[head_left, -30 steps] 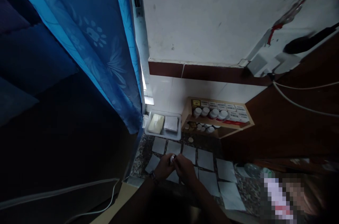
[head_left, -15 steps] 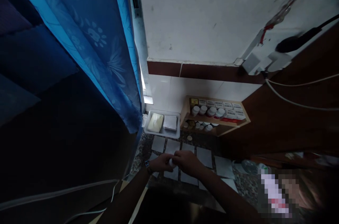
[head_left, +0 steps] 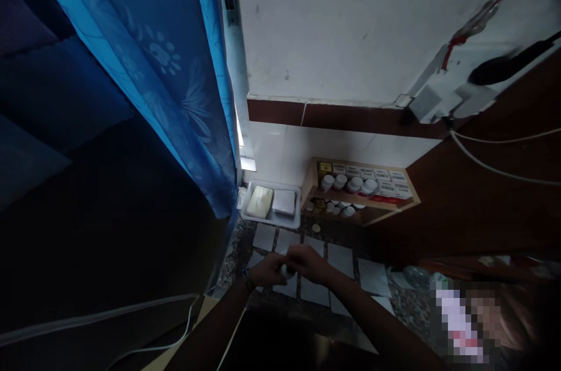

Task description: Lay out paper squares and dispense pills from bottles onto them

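My left hand (head_left: 268,270) and my right hand (head_left: 309,263) meet over a speckled stone counter (head_left: 232,260). Between their closed fingers sits a small white object (head_left: 285,270), perhaps a little bottle; it is too small and dim to name. Under and around the hands lie several square white paper sheets (head_left: 339,258) laid out in rows on the counter. A watch shows on my left wrist.
A white tray (head_left: 272,204) with a pale block and folded papers stands against the tiled wall. Right of it is a small wooden shelf (head_left: 363,193) of white-capped jars and boxes. A blue curtain (head_left: 166,79) hangs at left. Cables and a wall socket (head_left: 427,105) are at upper right.
Both hands have stayed together on the small white object, sliding slightly away from me over the papers. The view has shifted a little.
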Tool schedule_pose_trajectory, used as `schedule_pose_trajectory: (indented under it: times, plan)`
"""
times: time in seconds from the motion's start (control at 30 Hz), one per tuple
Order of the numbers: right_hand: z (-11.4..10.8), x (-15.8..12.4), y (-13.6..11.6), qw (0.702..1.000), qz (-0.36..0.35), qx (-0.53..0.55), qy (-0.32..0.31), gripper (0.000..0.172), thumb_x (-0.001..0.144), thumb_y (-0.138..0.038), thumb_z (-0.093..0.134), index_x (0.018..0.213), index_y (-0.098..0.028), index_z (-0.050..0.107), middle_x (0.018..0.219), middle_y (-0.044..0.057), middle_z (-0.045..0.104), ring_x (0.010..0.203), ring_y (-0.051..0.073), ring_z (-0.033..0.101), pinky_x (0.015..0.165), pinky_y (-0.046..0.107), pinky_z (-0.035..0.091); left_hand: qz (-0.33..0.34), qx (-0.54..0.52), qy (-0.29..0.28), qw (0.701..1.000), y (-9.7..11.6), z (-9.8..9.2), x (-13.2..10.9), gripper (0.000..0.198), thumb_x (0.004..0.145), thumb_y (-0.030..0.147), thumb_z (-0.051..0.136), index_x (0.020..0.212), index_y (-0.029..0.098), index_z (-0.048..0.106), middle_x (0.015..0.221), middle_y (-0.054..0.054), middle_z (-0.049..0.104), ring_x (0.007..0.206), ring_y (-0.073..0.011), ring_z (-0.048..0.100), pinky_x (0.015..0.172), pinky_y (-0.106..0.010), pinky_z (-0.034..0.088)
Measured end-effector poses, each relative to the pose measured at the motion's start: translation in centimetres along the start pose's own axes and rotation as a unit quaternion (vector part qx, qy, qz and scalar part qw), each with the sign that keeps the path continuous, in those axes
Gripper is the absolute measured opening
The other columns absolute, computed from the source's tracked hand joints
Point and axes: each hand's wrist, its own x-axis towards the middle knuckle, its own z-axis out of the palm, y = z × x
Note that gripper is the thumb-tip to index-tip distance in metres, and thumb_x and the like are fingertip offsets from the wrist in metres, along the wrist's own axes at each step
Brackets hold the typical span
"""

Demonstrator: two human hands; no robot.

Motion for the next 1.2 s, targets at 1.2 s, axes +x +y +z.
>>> schedule_pose_trajectory:
  times: [1.2]
  plan:
    - [7.7,2.5,4.9,0.552,0.251,0.736,0.303,0.051,0.088,-0.048,0.032,0.080,-0.015,0.070,0.079,0.009,0.072,0.077,0.018,0.066,0.075,0.029,0.048,0.002,0.169,0.294,0.941,-2.8,3.7,0.5,0.040,0.067,0.004,0.055,0.102,0.021,0.065,0.102,-0.006,0.060,0.099,-0.0207,0.054,0.088,-0.036,0.045]
